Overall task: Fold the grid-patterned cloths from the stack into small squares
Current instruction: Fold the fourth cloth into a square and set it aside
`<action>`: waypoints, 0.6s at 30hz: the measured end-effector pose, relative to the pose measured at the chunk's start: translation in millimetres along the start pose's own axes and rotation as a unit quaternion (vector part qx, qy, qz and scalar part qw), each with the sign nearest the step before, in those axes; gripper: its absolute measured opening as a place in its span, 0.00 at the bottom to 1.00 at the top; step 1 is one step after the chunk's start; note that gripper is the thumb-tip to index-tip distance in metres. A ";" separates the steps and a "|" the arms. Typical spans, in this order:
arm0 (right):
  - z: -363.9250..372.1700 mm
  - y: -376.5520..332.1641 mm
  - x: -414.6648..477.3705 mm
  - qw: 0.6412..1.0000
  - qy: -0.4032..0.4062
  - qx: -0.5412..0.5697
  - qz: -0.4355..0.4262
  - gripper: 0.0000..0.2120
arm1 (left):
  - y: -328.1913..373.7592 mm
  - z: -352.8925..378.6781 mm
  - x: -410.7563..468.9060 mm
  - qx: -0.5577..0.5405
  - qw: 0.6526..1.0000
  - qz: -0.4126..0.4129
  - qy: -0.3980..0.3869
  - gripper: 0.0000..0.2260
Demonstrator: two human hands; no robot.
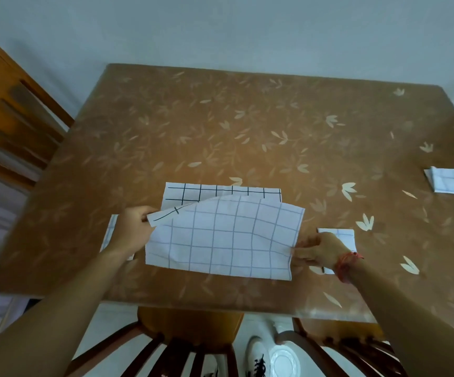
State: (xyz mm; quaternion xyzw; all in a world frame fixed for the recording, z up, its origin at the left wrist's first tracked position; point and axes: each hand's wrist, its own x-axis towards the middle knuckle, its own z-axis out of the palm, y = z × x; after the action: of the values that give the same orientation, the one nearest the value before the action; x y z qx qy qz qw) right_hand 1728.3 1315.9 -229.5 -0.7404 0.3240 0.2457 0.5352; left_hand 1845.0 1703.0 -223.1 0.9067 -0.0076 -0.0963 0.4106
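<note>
A white grid-patterned cloth (220, 235) lies near the front middle of the table, its near half lifted and folding over so the pale reverse faces up. The dark-lined upper side shows along the far edge. My left hand (136, 229) pinches the cloth's left corner. My right hand (321, 248) pinches its right edge, a red band on the wrist. A cloth (110, 232) lies partly hidden under my left hand. Another small folded piece (343, 236) lies under my right hand. A folded grid square (450, 183) sits at the table's right edge.
The table (247, 126) wears a brown leaf-print cover and stands against a pale wall. Wooden chairs stand at the left (8, 110) and at the near side (190, 338). White shoes (258, 357) show on the floor below.
</note>
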 end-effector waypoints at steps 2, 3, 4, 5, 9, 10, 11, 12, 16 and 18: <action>5.9 0.5 12.6 0.999 0.030 0.024 -0.004 0.05 | -3.6 5.5 10.8 -0.010 1.000 -0.029 0.004 0.04; 8.9 0.0 20.0 0.999 0.045 0.018 -0.013 0.07 | -4.4 8.1 14.3 -0.007 0.999 -0.043 0.007 0.07; 11.4 -0.5 27.0 0.998 0.059 0.018 -0.018 0.08 | -5.6 10.6 18.3 -0.004 0.998 -0.058 0.014 0.11; 13.4 -2.3 32.5 0.998 0.064 0.016 -0.022 0.07 | -7.7 12.6 22.5 -0.004 0.998 -0.068 0.018 0.14; 22.2 -2.7 55.5 0.996 0.072 0.057 0.005 0.06 | -20.0 21.1 35.8 -0.066 0.992 -0.105 0.023 0.13; 24.7 -6.0 55.5 0.995 0.073 0.067 0.013 0.07 | -22.4 23.7 38.1 -0.083 0.990 -0.114 0.025 0.13; 26.9 -6.4 57.7 0.993 0.072 0.091 0.010 0.07 | -22.6 26.2 40.0 -0.095 0.988 -0.118 0.026 0.14; 29.2 -5.6 58.7 0.991 0.074 0.110 0.022 0.07 | -23.2 28.3 41.9 -0.103 0.987 -0.124 0.028 0.14; 27.9 18.1 69.9 0.982 0.046 0.171 0.063 0.10 | -21.0 35.5 48.5 -0.144 0.977 -0.146 0.051 0.13; 23.3 30.0 69.4 0.974 0.028 0.182 0.128 0.28 | -18.2 36.4 49.9 -0.162 0.971 -0.161 0.067 0.13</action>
State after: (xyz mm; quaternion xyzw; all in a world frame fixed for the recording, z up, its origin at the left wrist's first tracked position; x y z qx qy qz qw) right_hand 1752.2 1316.6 -304.9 -0.5892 0.4703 0.2285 0.6160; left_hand 1886.2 1683.4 -268.5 0.8219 0.1814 -0.1004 0.5306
